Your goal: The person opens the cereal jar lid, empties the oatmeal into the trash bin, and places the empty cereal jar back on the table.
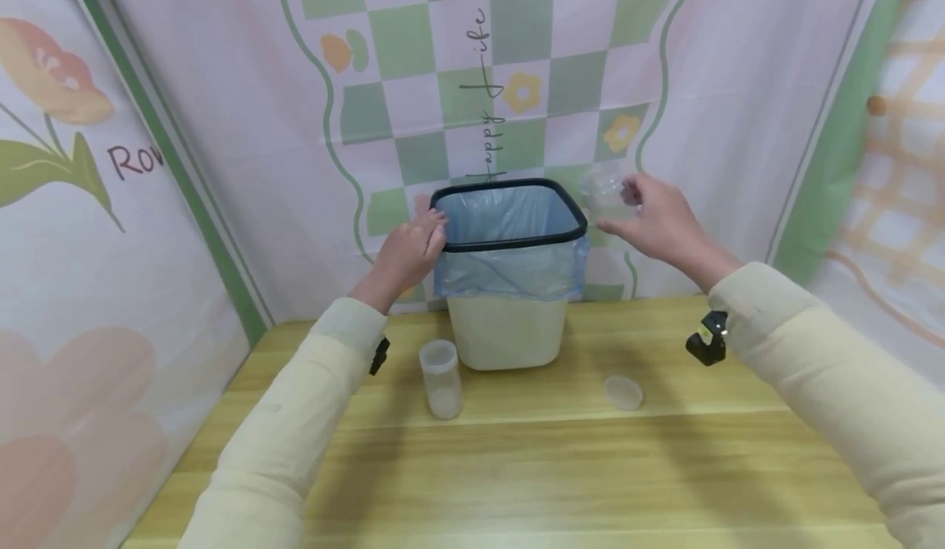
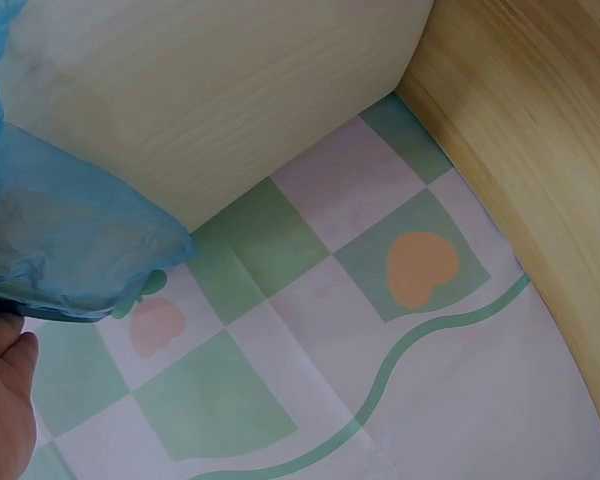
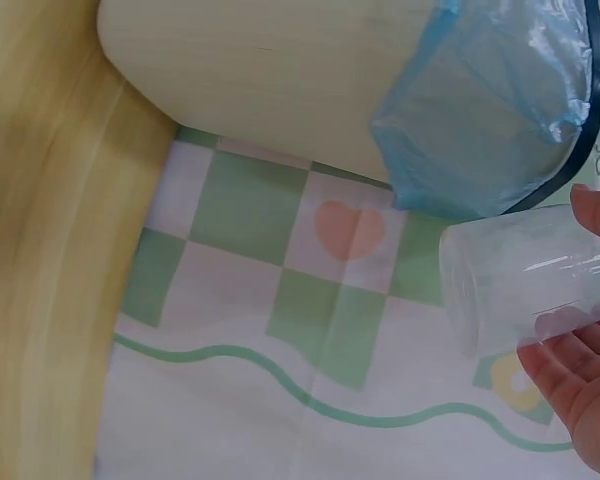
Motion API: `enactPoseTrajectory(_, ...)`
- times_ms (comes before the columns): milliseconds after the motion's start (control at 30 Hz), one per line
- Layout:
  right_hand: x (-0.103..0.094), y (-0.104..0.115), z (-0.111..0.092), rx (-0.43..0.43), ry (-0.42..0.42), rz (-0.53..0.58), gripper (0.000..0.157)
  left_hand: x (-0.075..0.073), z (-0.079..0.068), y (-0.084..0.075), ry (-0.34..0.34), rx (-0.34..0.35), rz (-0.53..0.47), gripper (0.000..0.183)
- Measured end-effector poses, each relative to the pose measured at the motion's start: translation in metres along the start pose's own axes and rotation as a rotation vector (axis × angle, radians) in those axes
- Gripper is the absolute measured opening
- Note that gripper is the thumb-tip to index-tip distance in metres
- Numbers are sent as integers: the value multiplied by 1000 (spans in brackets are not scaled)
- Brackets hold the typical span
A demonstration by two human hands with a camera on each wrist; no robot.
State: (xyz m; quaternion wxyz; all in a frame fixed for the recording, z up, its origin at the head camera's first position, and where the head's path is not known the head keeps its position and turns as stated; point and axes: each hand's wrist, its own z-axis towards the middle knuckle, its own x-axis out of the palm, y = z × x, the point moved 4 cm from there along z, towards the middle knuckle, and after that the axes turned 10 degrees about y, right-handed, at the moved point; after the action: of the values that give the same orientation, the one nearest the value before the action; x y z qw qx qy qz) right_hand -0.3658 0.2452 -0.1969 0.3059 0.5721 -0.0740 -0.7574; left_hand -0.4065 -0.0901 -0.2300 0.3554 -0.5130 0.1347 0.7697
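A cream trash bin [image 1: 509, 331] stands at the back of the table, lined with a blue plastic bag [image 1: 517, 272] folded over its black rim [image 1: 509, 245]. My left hand [image 1: 409, 249] grips the rim's left side; only part of that hand [image 2: 5, 400] shows in the left wrist view. Just right of the bin, my right hand [image 1: 657, 217] holds a clear plastic jar [image 3: 525, 270] on its side, thumb on one side and fingers on the other. The jar appears empty and is level with the rim.
A translucent cylindrical container [image 1: 443, 381] stands upright in front of the bin's left side. To the right, a round translucent lid [image 1: 623, 393] lies flat on the wooden table [image 1: 517, 483]. A patterned curtain [image 1: 413, 40] hangs close behind the bin.
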Motion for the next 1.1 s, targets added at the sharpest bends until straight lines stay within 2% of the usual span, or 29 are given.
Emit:
enactPoseTrajectory(367, 11, -19, -15, 36, -28, 67, 65, -2, -2, 0, -7, -1, -4, 45)
enactPoseTrajectory(933, 41, -54, -41, 101, -78, 198, 76, -1, -2, -1, -12, 10, 3, 46)
enactPoseTrajectory(1100, 49, -65, -49, 126, -85, 219, 74, -1, -2, -1, -5, 2, 4, 46)
